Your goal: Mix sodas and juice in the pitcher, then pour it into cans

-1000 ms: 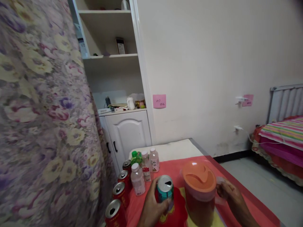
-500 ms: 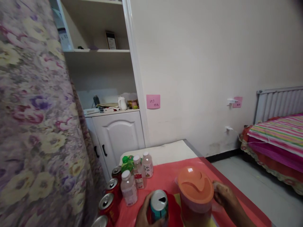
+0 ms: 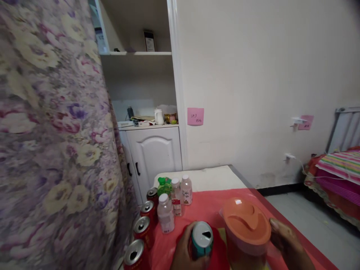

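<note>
My left hand is wrapped round a teal drink can, which stands upright with its top opened. Under it lies a red round thing, partly covered by the can. To the right is a clear pitcher with an orange lid. My right hand is closed at the pitcher's right side, where its handle is mostly hidden by the fingers. Dark liquid seems to show through the pitcher's wall. The bottoms of can and pitcher are cut off by the frame.
Several red cans line the left of the red-covered table. Beside them stand clear bottles with white caps and a green bottle. A flowered curtain hangs at left; a white cabinet is behind. A bed is at right.
The view has swung left, so everything sits farther right in the picture. Both hands stay at the can and the pitcher; the right fingers look a little straighter.
</note>
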`<action>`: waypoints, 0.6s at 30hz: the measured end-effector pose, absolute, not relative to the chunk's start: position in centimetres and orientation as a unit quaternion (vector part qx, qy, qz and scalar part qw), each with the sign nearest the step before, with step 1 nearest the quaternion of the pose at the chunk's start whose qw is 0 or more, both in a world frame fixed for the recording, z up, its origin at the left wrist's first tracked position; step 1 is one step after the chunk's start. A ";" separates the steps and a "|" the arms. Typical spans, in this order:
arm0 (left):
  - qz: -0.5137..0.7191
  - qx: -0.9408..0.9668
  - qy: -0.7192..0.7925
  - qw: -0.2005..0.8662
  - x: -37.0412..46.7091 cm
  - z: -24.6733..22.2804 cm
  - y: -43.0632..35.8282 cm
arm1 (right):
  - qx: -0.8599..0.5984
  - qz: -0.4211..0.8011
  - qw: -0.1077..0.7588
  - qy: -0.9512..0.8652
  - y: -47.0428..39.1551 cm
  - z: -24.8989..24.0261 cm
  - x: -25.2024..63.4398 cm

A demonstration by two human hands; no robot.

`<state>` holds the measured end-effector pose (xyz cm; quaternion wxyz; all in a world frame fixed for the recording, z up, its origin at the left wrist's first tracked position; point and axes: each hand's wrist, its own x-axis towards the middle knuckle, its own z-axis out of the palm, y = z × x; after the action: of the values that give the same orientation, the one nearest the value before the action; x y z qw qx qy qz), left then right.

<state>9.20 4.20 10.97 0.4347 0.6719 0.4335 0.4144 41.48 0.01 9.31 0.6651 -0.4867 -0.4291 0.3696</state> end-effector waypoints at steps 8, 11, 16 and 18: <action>0.431 0.657 0.434 0.440 9.0 13.0 3.1 | -0.506 0.384 0.665 -0.393 -0.8 11.1 40.6; 0.435 0.649 0.436 0.446 9.0 13.5 2.7 | -0.508 0.373 0.656 -0.415 -1.4 12.7 40.5; 0.428 0.647 0.429 0.463 9.2 13.4 2.4 | -0.528 0.357 0.612 -0.468 -2.7 15.9 40.1; 0.425 0.650 0.422 0.468 9.2 13.3 2.3 | -0.534 0.357 0.602 -0.474 -3.2 16.9 40.0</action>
<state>9.19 2.33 13.26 0.4677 0.6499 0.4221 0.4251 40.00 -3.16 16.85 0.6024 -0.5336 -0.4741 0.3571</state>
